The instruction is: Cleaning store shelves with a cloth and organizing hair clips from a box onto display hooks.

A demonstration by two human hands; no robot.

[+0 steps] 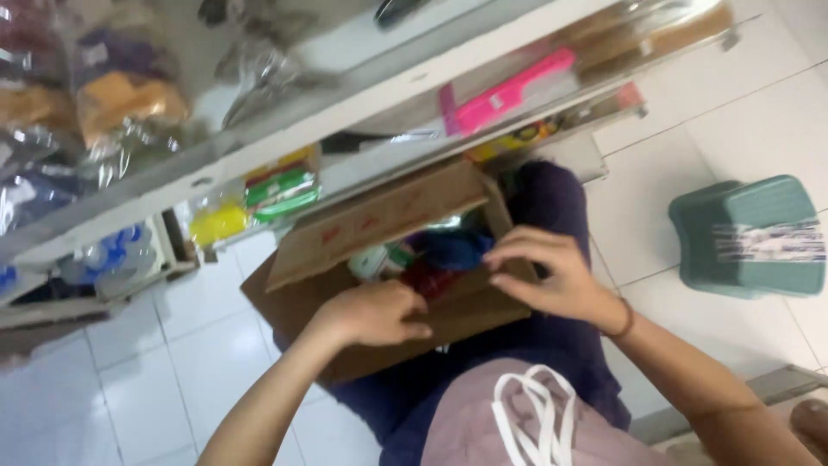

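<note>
Floor: white glossy tiles [172,345]
Shelf: glass-fronted [362,112], crinkly packets, pink comb [509,91]
Box: brown cardboard [388,216], flaps open, resting on lap
Left hand [375,312]: fingers curled over near flap
Right hand [548,272]: fingertips pinching right flap edge
Stool: green plastic [750,237], well apart

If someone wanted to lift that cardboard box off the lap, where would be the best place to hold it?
Probably by the two opposite side walls, one hand coming in from each side. The box lies open on the lap, its flaps folded out and loose, so a flap would likely bend. The left hand and right hand already rest at its near edge, over the coloured packets inside.
</note>
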